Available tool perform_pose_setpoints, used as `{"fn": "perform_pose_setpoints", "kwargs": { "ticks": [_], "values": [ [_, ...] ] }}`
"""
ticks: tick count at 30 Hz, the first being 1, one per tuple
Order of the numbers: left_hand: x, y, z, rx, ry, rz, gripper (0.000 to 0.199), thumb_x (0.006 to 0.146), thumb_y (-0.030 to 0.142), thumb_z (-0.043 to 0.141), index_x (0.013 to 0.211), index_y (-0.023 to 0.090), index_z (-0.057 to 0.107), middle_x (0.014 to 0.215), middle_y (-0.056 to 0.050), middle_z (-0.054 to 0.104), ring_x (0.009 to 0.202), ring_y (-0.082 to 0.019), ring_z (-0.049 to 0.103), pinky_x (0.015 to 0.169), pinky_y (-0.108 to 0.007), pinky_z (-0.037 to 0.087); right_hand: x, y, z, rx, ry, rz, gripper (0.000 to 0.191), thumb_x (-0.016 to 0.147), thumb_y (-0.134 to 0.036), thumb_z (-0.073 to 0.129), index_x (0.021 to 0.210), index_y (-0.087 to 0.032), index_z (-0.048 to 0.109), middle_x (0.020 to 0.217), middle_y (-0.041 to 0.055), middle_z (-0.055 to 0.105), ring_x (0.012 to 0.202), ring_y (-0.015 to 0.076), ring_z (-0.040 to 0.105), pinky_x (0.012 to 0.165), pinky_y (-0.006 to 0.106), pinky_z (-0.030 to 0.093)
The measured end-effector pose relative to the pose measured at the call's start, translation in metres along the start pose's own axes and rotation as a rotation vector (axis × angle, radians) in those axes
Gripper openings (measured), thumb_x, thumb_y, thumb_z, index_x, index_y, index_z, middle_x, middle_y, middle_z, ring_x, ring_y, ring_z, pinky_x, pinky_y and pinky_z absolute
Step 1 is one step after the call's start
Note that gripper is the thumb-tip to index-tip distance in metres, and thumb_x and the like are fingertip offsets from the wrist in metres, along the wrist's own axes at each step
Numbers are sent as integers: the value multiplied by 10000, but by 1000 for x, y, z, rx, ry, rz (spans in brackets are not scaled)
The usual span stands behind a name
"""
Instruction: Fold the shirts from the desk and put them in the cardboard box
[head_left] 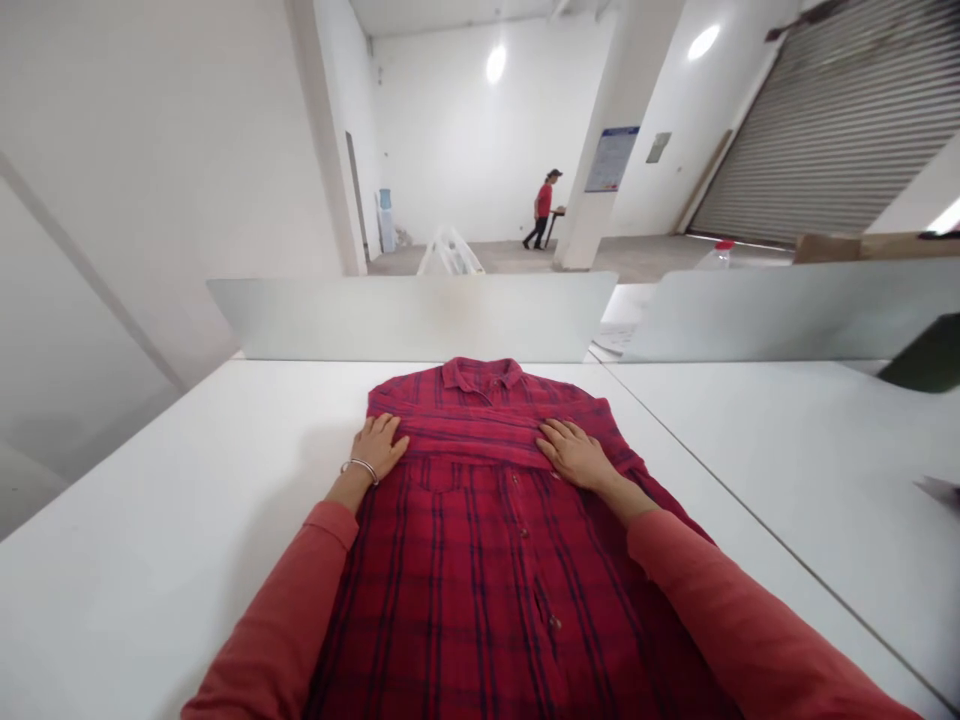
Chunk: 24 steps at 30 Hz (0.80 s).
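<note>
We're working in a big white-walled unit today, with a grey roller shutter [817, 120] off to the right, a pillar [622, 130] carrying a blue-and-white poster [611, 158], and a water dispenser [385, 222] against the far wall. Way back on the concrete floor, somebody in a red tee and cap [543, 205] is standing at a small dark stand. Closer in, a plastic bottle with a red cap [716, 256] and a cardboard box [862, 246] are showing behind the pale metal divider panels [412, 318] along the far edge of our white table [165, 520].

Right in front of us, the red plaid shirt [480, 600] is lying flat on the table, its front facing up and its collar [481, 374] pointing away from us. A band of fabric is folded across the chest, and we're pressing on it from both sides. Our left hand [379, 447], wearing a thin silver bangle [360, 467], and our right hand [574, 453] are both open and palm-down, so nothing is being gripped. Our coral sleeves [277, 600] are stretching in from the bottom of the view.
</note>
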<state>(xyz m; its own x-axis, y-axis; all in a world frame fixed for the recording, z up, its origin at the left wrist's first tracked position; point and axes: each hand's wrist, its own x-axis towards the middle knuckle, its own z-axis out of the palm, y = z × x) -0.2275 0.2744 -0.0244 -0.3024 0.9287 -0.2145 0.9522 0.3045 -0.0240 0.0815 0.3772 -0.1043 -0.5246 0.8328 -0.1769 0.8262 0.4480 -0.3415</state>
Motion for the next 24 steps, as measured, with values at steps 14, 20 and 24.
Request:
{"fn": "perform_pose_setpoints", "kwargs": {
  "ticks": [14, 20, 24],
  "values": [
    [-11, 18, 5, -103, 83, 595, 460, 765, 258, 482, 1207, 137, 451, 1279, -141, 426, 1225, -276, 322, 989, -472, 323, -13, -94, 2, 5, 194, -490, 398, 810, -146, 373, 1190, -105, 485, 1233, 138, 463, 1122, 233, 429, 940, 367, 373],
    [-5, 12, 14, -275, 140, 559, 646, 554, 49, 414, 1200, 80, 392, 1275, -172, 401, 1221, -242, 329, 1057, -444, 258, -10, -97, -13, -63, 108, -384, 423, 720, -50, 359, 1120, -83, 492, 1138, 138, 494, 982, 232, 477, 814, 304, 412],
    [-6, 11, 13, -328, 215, 559, 397, 609, 61, 407, 991, 123, 496, 1168, -145, 473, 1147, -219, 398, 1019, -413, 324, -9, -97, -20, -58, 40, -360, 365, 723, -37, 348, 1039, -87, 523, 1064, 125, 517, 951, 217, 485, 817, 286, 385]
  ]
}}
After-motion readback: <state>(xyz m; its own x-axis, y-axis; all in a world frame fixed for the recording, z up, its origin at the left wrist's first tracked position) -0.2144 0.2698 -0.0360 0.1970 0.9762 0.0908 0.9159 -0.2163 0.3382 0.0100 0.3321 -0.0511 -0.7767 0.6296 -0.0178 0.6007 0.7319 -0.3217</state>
